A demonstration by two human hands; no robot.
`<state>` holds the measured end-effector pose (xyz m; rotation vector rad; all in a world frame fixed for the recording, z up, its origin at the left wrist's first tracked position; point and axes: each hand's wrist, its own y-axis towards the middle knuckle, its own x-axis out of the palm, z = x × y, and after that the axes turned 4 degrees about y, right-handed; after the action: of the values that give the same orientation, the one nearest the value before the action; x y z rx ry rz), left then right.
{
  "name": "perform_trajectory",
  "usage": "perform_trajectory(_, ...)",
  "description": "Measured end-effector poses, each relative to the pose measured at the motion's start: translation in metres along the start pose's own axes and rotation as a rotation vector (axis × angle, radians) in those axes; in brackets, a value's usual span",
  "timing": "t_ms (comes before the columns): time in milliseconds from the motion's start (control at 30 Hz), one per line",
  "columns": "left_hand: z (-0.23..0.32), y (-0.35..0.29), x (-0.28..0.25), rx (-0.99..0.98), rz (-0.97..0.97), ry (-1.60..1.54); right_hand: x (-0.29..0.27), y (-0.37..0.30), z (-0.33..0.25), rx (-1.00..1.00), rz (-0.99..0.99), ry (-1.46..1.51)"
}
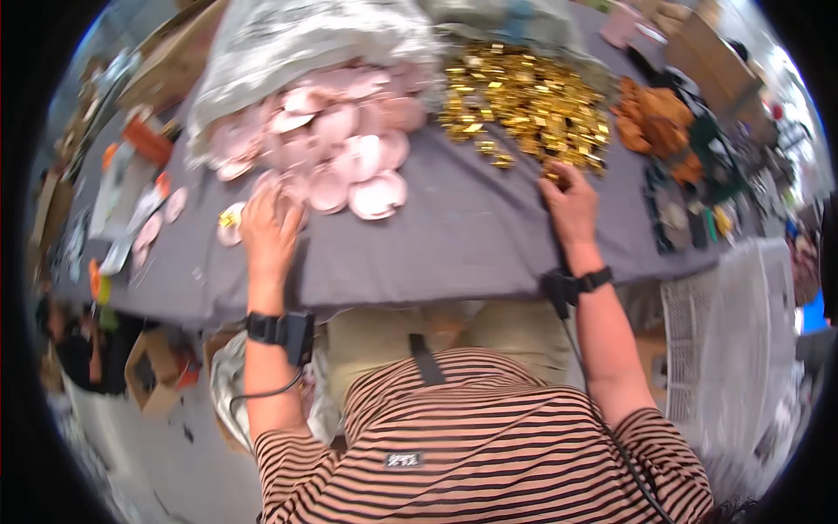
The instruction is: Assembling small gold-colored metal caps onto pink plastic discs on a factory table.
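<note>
Left hand (267,225): fingers blurred at pink discs (345,162); grip unresolved. Right hand (573,208): fingertips indistinct against gold pieces (528,100); anything held too small to tell. White sack (305,39): cut off by top edge.

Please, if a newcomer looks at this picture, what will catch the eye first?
Probably the glittering heap of gold pieces on the grey cloth, right of centre, with the right hand at its near edge. Left of it, a large pile of pale pink discs lies at the mouth of a white sack, with the left hand at its near left edge.
</note>
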<state>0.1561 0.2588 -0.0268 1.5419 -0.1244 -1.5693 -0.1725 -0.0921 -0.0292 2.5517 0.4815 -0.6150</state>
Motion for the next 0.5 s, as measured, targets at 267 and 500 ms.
perform_trajectory(267, 0.024, -0.007, 0.002, -0.298, -0.073, -0.065, -0.015, -0.001, 0.0, 0.006, 0.052, 0.232)
perform_trajectory(500, 0.171, 0.021, 0.01, -0.739, -0.172, -1.973, -0.028, -0.013, -0.023, 0.019, -0.008, 0.491)
